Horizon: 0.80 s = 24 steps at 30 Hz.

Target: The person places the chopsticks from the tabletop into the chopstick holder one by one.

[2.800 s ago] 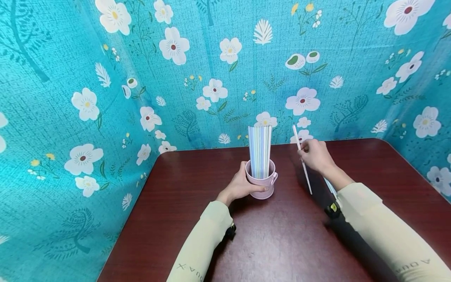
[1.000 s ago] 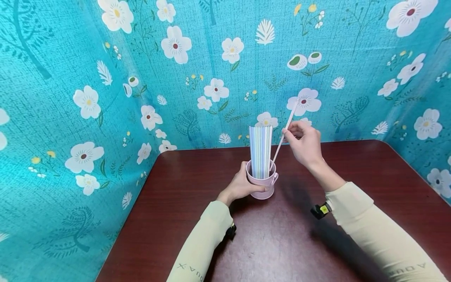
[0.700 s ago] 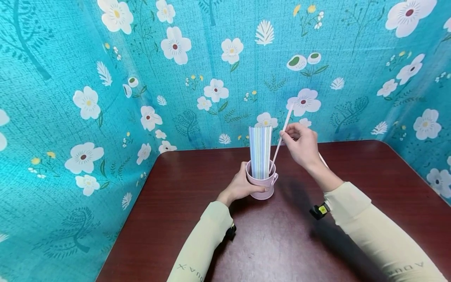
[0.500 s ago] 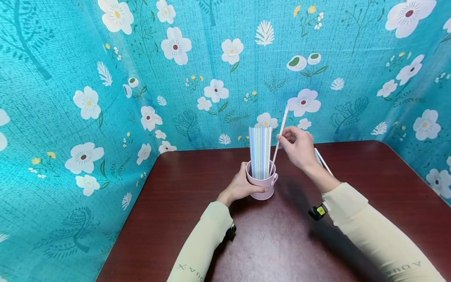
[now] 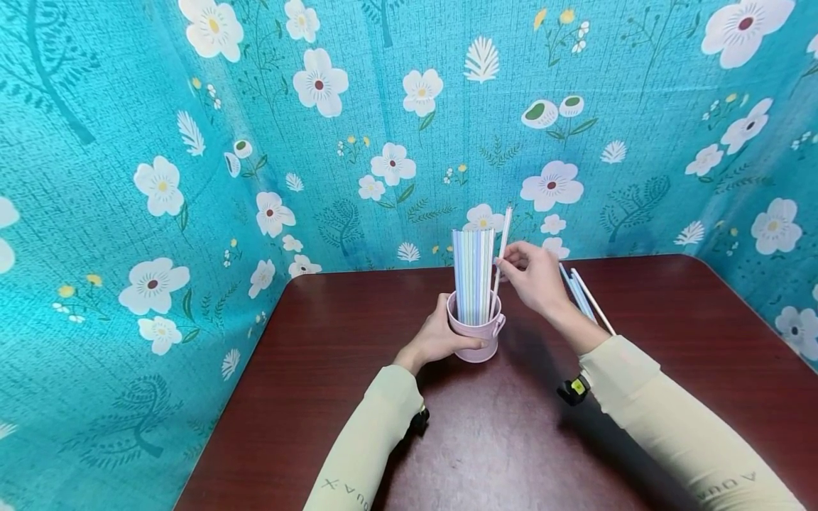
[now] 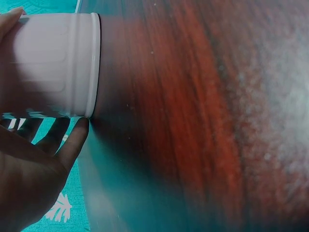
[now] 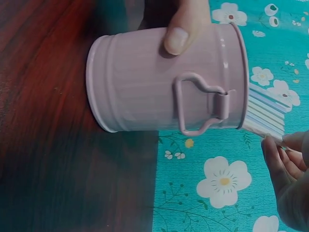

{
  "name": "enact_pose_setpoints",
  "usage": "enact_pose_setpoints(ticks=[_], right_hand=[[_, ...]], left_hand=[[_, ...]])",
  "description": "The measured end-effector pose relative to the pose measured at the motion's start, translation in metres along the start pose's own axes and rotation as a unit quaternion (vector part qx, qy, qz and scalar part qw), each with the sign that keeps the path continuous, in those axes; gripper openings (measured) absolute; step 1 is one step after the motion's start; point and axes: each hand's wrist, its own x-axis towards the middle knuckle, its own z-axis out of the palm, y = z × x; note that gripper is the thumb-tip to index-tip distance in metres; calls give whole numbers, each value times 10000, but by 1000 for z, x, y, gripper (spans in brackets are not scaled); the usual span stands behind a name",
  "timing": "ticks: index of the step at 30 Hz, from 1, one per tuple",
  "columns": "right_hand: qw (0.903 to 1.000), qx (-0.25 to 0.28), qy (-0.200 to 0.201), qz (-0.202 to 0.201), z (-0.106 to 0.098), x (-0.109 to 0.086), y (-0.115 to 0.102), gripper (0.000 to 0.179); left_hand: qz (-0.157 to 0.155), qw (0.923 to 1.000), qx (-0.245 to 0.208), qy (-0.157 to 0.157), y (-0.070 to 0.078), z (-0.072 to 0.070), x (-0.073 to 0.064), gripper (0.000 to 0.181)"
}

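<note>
A small pink metal bucket stands upright on the table, its side handle hanging down in the right wrist view. My left hand grips it round the side, thumb across the front. Inside, a bundle of blue, green and white striped straws stands upright. Between thumb and fingertips my right hand pinches a pale pinkish-white straw; its lower end is inside the rim on the right, beside the bundle, and its top sticks up above the others. The left wrist view shows the bucket's lower wall and my fingers beneath it.
Several loose blue and white straws lie on the dark red table at the right, partly hidden by my right forearm. A turquoise floral curtain hangs behind the table's back edge.
My right hand has brought the pale straw left from over the table into the bucket, then lowered and straightened it. Loose straws behind the forearm have come into view. The left hand stays put.
</note>
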Motion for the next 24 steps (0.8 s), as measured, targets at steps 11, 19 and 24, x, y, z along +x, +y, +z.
enact_pose_setpoints(ticks=[11,19,24], right_hand=[[9990,-86,-433,-6,9,-8,9,8],[9962,-718,-491,71,10,-10,11,10],[9960,-700,-555,92,9,-11,12,11]], left_hand=[[-34,10000,-5,-36,-2,1,1,97],[-72,10000,18,-31,-2,0,2,99],[-49,10000,7,-27,-3,1,2,99]])
